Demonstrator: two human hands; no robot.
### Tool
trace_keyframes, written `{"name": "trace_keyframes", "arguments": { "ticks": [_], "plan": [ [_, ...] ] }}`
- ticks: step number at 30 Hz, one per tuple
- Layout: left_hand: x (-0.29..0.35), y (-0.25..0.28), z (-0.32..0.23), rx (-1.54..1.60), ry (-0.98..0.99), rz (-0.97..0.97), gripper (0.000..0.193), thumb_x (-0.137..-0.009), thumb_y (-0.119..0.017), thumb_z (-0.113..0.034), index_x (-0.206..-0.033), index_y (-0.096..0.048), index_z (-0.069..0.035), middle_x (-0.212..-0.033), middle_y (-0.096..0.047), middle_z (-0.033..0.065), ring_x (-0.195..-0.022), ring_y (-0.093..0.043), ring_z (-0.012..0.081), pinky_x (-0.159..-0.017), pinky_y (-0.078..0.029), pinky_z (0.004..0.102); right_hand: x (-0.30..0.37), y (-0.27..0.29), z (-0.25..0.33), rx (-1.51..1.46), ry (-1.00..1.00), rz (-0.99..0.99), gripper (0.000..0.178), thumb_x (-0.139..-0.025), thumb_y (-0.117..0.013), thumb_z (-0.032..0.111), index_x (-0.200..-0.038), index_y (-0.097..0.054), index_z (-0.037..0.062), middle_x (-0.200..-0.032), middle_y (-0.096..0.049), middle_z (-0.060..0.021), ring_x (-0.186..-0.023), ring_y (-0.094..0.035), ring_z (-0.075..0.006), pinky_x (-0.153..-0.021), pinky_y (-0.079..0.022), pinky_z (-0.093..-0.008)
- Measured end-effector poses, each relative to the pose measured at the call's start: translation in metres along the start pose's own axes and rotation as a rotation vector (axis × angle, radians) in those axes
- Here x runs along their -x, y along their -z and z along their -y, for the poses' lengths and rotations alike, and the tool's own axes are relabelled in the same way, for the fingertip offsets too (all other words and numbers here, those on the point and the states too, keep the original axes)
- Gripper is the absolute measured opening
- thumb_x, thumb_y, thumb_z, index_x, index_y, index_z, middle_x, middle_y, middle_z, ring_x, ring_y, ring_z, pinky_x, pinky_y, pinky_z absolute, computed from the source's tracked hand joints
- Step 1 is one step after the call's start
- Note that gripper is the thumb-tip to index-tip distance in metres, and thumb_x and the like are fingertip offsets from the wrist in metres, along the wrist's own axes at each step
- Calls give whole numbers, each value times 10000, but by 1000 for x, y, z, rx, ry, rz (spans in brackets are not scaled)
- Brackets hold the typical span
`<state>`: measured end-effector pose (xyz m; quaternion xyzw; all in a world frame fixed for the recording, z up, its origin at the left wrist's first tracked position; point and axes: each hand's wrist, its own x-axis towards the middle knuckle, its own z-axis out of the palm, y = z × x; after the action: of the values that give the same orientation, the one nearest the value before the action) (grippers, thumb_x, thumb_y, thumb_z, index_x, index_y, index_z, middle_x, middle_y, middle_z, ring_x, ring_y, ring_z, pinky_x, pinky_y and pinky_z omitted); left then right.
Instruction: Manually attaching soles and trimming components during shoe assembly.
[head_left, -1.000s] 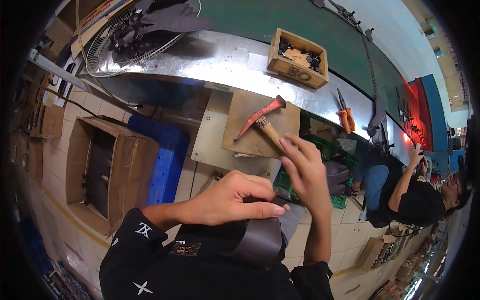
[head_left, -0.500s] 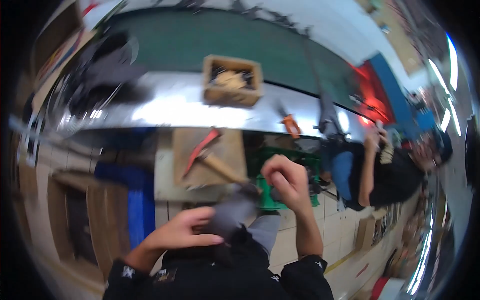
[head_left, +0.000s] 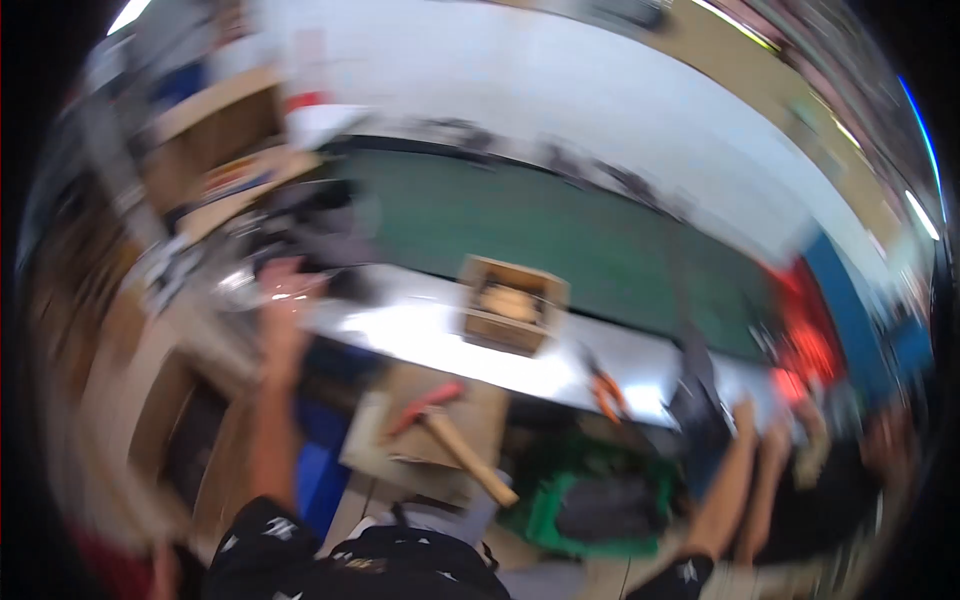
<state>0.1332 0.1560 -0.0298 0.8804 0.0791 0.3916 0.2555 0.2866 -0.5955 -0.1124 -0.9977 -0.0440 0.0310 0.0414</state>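
Observation:
My left hand (head_left: 290, 285) is stretched out to the far left. It is at the near edge of a pile of dark pieces (head_left: 325, 225) on the bench; motion smears its fingers, so I cannot tell whether it holds one. My right hand (head_left: 743, 415) reaches forward on the right, beside a dark grey piece (head_left: 697, 400) hanging over the bench edge. Its fingers are blurred too. Between my arms, a hammer (head_left: 460, 450) with a red head and wooden handle lies on a brown board (head_left: 485, 405).
A small wooden box (head_left: 500, 333) with pale pieces stands on the shiny metal bench edge (head_left: 410, 320), before a green belt (head_left: 520, 225). Orange-handled pliers (head_left: 605, 390) lie right of it. Below is a green crate (head_left: 545, 520) holding dark grey pieces. A co-worker's arm (head_left: 765, 490) is close on the right.
My left hand has left the dark grey piece at my lap and swung up to the far left. My right hand has moved out to the right. The whole view has shifted.

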Motion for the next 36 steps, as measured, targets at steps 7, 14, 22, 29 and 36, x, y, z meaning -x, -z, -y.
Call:
{"name": "trace_keyframes", "arguments": {
  "ticks": [7, 14, 22, 29, 36],
  "plan": [
    [40, -40, -58, 159, 4, 73, 467, -873, -715, -257, -1277, -574, -69, -1444, -457, 212, -1349, -421, 422, -1103, -363, 489, -121, -42, 327, -87, 566, -156, 529, -962, -567, 312, -1357, -491, -32, -1345, -524, -256, -1203, -543, -368, -988, -455, -430],
    [60, -30, -47, 303, 155, 205, 403, -915, -642, -298, -1244, -590, -70, -1451, -459, 201, -1375, -395, 386, -1118, -300, 510, -70, 36, 201, -6, 376, -373, 479, -954, -593, 274, -1318, -524, -29, -1261, -579, -222, -1109, -593, -331, -917, -490, -397],
    [101, 11, -15, 191, 236, 156, 329, -912, -632, -238, -1184, -612, -54, -1376, -518, 199, -1327, -444, 359, -1083, -321, 503, 2, 159, 122, -61, 139, -603, 423, -944, -623, 230, -1274, -561, -27, -1165, -642, -184, -1001, -651, -290, -835, -529, -358],
    [80, -3, -100, 226, -182, 99, 473, -855, -705, -219, -1258, -546, -30, -1403, -472, 198, -1388, -368, 401, -1161, -292, 475, 63, 192, 128, 151, 299, -811, 489, -884, -734, 255, -1307, -568, 74, -1147, -679, -151, -989, -681, -289, -829, -555, -376],
    [89, -16, -186, 1073, -377, 549, 800, -871, -738, -322, -1453, -341, 56, -1432, -435, 269, -1354, -433, 380, -1122, -360, 415, 203, 197, 411, -243, 986, -483, 367, -753, -715, -67, -1106, -650, 9, -972, -693, -127, -814, -694, -261, -704, -558, -349]
  ]
}}
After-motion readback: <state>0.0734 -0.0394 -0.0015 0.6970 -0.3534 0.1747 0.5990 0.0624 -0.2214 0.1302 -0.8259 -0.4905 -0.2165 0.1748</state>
